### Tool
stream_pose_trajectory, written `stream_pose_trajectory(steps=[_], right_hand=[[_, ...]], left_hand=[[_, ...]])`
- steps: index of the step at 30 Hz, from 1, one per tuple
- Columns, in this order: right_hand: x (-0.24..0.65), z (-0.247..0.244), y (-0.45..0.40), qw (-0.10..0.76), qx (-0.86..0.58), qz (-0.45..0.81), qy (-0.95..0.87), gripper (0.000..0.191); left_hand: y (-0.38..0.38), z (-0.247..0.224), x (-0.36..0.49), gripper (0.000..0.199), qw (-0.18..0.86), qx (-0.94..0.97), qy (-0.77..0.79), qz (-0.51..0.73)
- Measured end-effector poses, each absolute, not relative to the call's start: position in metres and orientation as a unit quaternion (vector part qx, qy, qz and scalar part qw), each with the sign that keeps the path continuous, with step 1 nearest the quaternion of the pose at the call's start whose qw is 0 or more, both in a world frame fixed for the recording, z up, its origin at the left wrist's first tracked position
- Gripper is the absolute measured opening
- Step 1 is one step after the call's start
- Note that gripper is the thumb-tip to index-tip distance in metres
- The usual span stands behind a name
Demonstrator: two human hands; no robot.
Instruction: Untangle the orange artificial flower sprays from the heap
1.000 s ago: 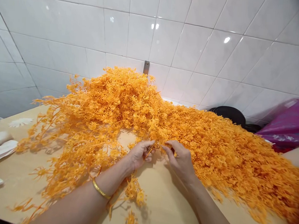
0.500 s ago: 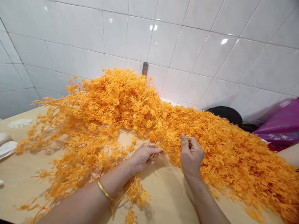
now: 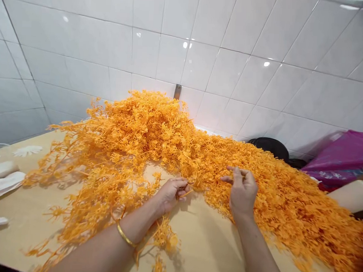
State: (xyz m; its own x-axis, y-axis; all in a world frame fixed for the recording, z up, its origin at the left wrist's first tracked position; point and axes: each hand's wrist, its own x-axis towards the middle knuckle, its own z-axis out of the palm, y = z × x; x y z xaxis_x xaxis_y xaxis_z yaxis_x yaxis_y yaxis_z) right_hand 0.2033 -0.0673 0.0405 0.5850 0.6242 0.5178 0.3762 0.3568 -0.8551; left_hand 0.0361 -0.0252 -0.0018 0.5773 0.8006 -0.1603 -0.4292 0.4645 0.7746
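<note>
A large heap of orange plastic flower sprigs [image 3: 157, 126] spreads over the pale table [image 3: 206, 251], stretching down to the right. My left hand [image 3: 174, 192], with a gold bangle at the wrist, pinches a thin orange stem near the middle. To its right, my right hand [image 3: 242, 190] is raised in front of the heap, fingers apart, with nothing visible between them. Looser orange sprigs lie under and around my left forearm, some below the wrist.
White gloves [image 3: 2, 183] and a white flower-shaped piece [image 3: 27, 150] lie at the left. Behind the heap are black round items [image 3: 272, 148], a purple bag [image 3: 341, 158] and a tiled wall [image 3: 91, 50] with a metal bracket [image 3: 177, 92].
My right hand has moved slightly right and its fingers have opened. My left hand has shifted a little, still pinching a stem. The view has tilted slightly upward.
</note>
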Motion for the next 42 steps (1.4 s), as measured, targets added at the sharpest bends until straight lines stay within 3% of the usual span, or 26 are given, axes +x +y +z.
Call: stream_pose_trajectory(steps=[4,10,12,16,21,24,29,32,35,42], right_hand=[[0.181,0.036,-0.072,0.611,-0.550,0.139,-0.552,0.020],[0.169,0.029,-0.072,0.387,-0.570,0.063,-0.722,0.027],[0.169,0.026,-0.070,0.347,-0.578,0.055,-0.736,0.026],[0.168,0.023,-0.068,0.379,-0.568,0.070,-0.727,0.023],[0.168,0.023,-0.067,0.550,-0.557,0.079,-0.617,0.020],[0.182,0.025,-0.063,0.603,-0.588,0.082,-0.533,0.022],[0.222,0.036,-0.059,0.788,-0.541,0.066,-0.285,0.027],[0.221,0.039,-0.063,0.742,-0.566,0.115,-0.340,0.019],[0.205,0.036,-0.068,0.651,-0.600,0.162,-0.435,0.033],[0.192,0.028,-0.067,0.495,-0.619,0.162,-0.587,0.033]], left_hand=[[-0.022,-0.003,0.035,0.015,0.811,0.368,0.247,0.382],[-0.024,-0.003,0.035,0.012,0.804,0.402,0.230,0.372],[-0.025,-0.003,0.036,0.010,0.806,0.405,0.216,0.373],[-0.025,-0.001,0.035,0.024,0.800,0.422,0.248,0.347],[-0.030,0.005,0.035,0.032,0.739,0.489,0.311,0.343],[-0.033,0.006,0.036,0.035,0.746,0.505,0.297,0.316],[-0.031,0.000,0.032,0.032,0.782,0.446,0.282,0.331],[-0.027,-0.003,0.030,0.026,0.806,0.398,0.265,0.350],[-0.025,-0.002,0.031,0.022,0.812,0.358,0.266,0.377],[-0.022,-0.006,0.032,0.020,0.781,0.410,0.247,0.401]])
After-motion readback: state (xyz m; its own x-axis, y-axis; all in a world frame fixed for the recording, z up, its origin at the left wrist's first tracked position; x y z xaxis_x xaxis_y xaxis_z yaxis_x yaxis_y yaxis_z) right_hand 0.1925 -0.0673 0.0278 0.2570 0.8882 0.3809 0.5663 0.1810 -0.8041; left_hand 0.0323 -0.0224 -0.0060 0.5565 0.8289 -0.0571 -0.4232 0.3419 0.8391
